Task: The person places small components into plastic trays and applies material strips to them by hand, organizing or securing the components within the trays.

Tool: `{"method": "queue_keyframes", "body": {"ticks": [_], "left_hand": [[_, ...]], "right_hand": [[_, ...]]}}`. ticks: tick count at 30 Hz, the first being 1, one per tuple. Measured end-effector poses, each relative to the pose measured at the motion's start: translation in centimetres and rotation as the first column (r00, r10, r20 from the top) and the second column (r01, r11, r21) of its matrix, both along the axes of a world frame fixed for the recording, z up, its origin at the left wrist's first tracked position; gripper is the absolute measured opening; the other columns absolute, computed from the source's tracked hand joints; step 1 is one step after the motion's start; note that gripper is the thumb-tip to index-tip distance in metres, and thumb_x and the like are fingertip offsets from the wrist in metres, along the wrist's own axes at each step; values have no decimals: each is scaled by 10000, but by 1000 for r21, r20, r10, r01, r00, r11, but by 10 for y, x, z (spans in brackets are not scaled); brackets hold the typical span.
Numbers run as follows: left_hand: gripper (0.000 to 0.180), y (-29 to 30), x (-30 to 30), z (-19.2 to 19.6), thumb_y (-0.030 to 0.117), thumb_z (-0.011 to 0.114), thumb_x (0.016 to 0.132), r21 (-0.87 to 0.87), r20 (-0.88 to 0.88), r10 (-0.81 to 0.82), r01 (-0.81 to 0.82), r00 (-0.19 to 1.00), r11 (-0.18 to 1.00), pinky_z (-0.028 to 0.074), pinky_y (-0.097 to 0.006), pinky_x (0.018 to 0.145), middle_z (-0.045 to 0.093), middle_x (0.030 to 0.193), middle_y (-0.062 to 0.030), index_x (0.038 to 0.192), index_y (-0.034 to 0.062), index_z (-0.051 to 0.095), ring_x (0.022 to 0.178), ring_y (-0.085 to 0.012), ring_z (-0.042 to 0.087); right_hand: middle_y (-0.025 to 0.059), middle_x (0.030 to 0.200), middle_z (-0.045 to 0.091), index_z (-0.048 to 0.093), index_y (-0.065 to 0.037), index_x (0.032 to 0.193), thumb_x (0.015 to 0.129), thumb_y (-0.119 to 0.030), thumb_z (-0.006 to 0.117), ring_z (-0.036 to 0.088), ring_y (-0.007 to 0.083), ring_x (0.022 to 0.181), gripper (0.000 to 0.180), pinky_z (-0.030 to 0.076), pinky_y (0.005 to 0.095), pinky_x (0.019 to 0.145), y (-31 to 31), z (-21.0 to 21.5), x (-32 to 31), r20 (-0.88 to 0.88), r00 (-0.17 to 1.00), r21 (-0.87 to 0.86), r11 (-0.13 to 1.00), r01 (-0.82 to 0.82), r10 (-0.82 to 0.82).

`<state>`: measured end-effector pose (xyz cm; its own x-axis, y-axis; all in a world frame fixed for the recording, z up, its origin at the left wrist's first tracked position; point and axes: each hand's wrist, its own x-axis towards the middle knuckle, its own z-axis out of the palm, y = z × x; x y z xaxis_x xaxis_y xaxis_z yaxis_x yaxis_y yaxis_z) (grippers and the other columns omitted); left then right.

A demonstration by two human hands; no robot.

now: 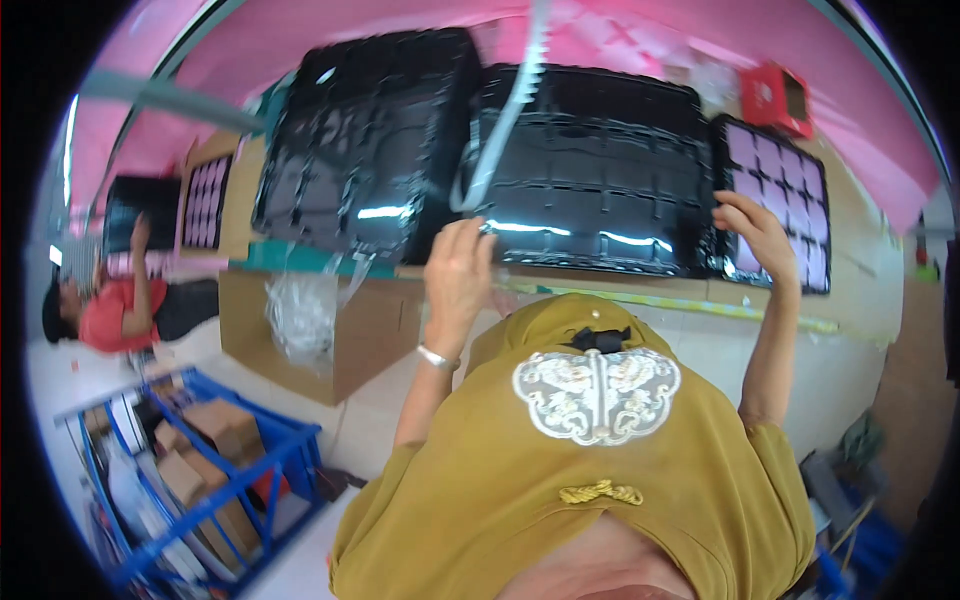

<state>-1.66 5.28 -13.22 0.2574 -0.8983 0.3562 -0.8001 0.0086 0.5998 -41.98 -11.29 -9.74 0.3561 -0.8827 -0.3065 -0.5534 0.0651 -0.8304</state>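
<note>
In front of me lies a stack of glossy black plastic trays (590, 170), with moulded compartments showing as ridges. At its near left corner is my left hand (458, 275), fingers drawn together on the tray's edge; the exact grip is partly hidden. My right hand (758, 232) is by the stack's right edge, its bent fingers apart, the tips at or very near the rim. Beneath that hand lies a black tray with pink-purple compartments (765, 165). A taller stack of black trays (365, 150) stands left of my left hand. A pale toothed strip (515, 105) hangs before the trays.
Below the table's left part stands an open cardboard box (375, 335) with clear plastic bags (300, 315). A blue metal cart (290, 450) holds cartons. A red box (775, 100) sits at the back right. Further left, a person in red (125, 315) works at the table.
</note>
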Motion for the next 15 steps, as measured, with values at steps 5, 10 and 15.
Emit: {"method": "queue_keyframes", "body": {"ticks": [5,10,15], "left_hand": [[262,-25,16,3,164,653,894,151,71,15,-25,997,988,519,-361,709,666,913,-150,1093,-7,650,790,-279,661],[295,-19,24,5,213,666,886,307,147,30,-75,989,949,510,-415,688,654,945,-153,1084,-4,640,818,-320,656],[258,-42,8,19,172,672,876,148,93,-55,41,994,988,521,-398,736,653,962,-151,1066,-1,647,857,-326,648]], "right_hand": [[155,914,686,615,-21,1200,945,-278,560,665,238,836,366,522,350,780,-19,-11,-25,-392,880,-497,867,41,-267],[212,1015,678,578,-42,1240,896,-175,502,669,361,889,377,522,438,816,-12,-8,-22,-290,947,218,954,206,-138],[227,1036,670,563,-31,1260,874,-158,520,657,377,933,409,506,434,836,13,-55,-21,-377,916,-162,983,82,-139]]}}
